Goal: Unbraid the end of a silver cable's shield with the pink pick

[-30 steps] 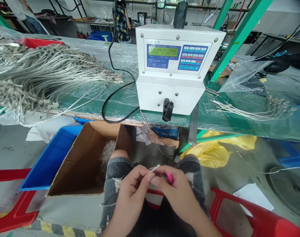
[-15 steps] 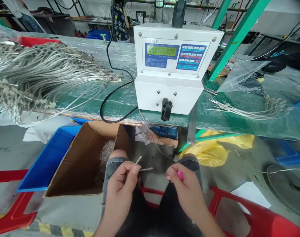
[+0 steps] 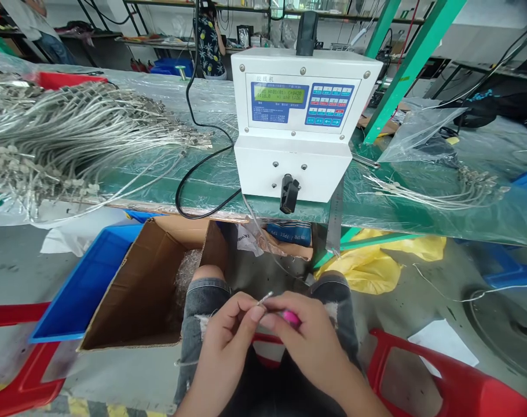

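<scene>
Silver-tipped wire (image 3: 266, 298) pinched tight between the fingertips of a seated worker's left hand (image 3: 224, 341), its short end pointing up and away toward the bench, its long axis slanting from lower left to upper right, just beside the right hand (image 3: 309, 341). Those right fingers (image 3: 285, 307) close narrowly on a small pink object (image 3: 289, 317), its kind hidden by the grip. Ripped denim shorts (image 3: 205, 304) sit beside an open cardboard box (image 3: 146, 289) and a blue plastic crate (image 3: 85, 284). Beyond, a white wire-twisting machine (image 3: 289, 92) stands near the front edge of a plastic-sheeted green bench (image 3: 159, 188). A heavy bundle of braided wires (image 3: 72, 133) fills the bench's left end, a far smaller bundle (image 3: 437, 194) lies toward its right end, suggesting much work done on one batch. A co-worker (image 3: 209, 43) stands far behind.
</scene>
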